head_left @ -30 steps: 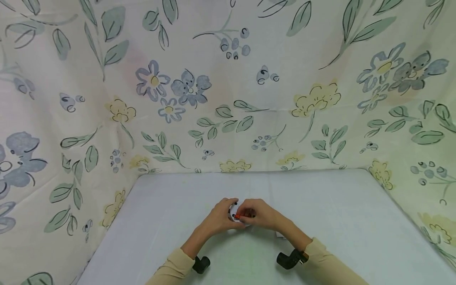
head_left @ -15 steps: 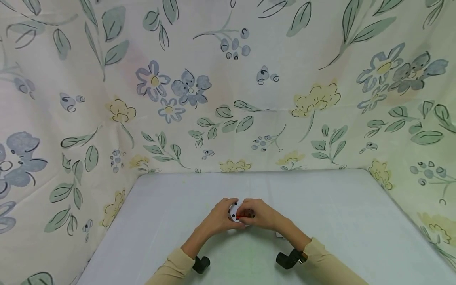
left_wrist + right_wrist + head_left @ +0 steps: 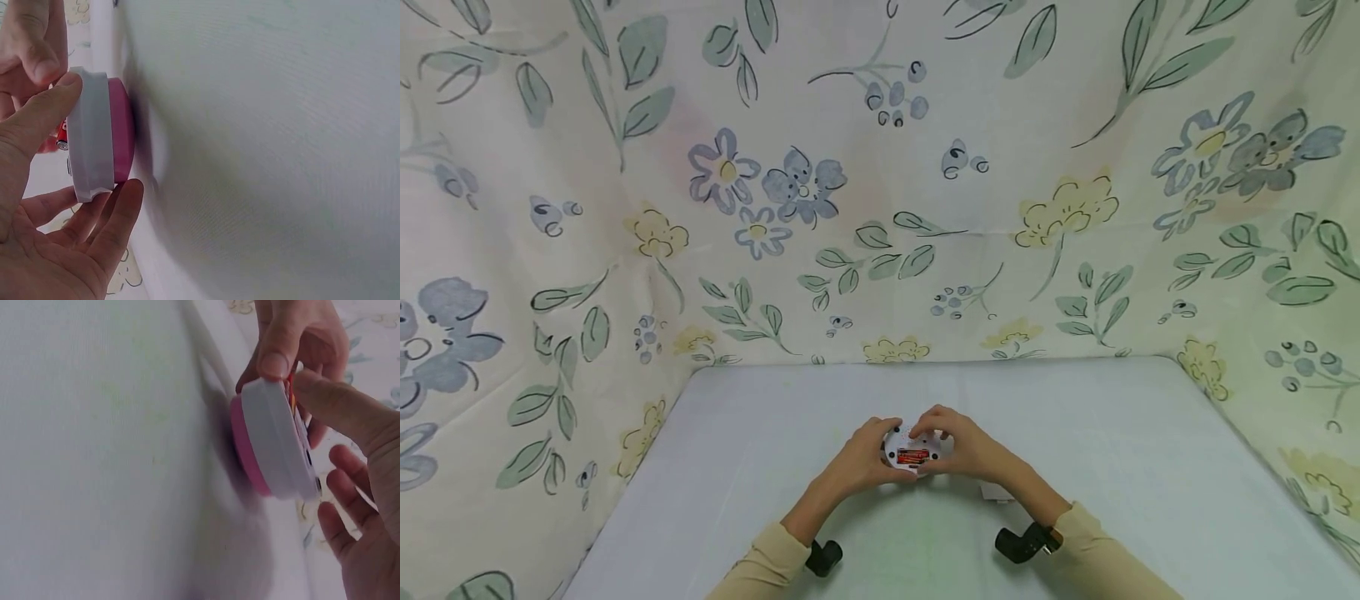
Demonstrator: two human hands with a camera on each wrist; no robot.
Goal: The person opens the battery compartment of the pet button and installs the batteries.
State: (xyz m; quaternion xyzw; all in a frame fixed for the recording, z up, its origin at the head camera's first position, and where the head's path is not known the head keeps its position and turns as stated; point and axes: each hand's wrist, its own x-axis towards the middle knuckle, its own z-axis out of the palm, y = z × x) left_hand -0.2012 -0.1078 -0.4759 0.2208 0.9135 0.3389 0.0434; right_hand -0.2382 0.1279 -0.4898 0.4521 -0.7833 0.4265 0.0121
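A round device (image 3: pixel 904 437) with a white body and a pink underside (image 3: pixel 122 131) stands just over the table, its battery bay facing up toward me. Red batteries (image 3: pixel 913 457) lie side by side in the bay. My left hand (image 3: pixel 865 457) grips the device by its left edge, thumb on the white rim and fingers spread along the far side. Over the right side of the device is my right hand (image 3: pixel 967 450), its fingers raised and spread. Its thumb (image 3: pixel 337 403) lies close by the batteries in the right wrist view; nothing is held in it.
A small white item (image 3: pixel 997 492) lies on the table (image 3: pixel 760 417), partly under my right forearm. Black wrist cameras (image 3: pixel 824 557) sit on both wrists. Floral cloth (image 3: pixel 880 250) hangs behind the table and along its sides.
My right hand has lifted its fingers off the battery bay and shifted slightly right, so the red batteries now show. The left hand and the device stay in place.
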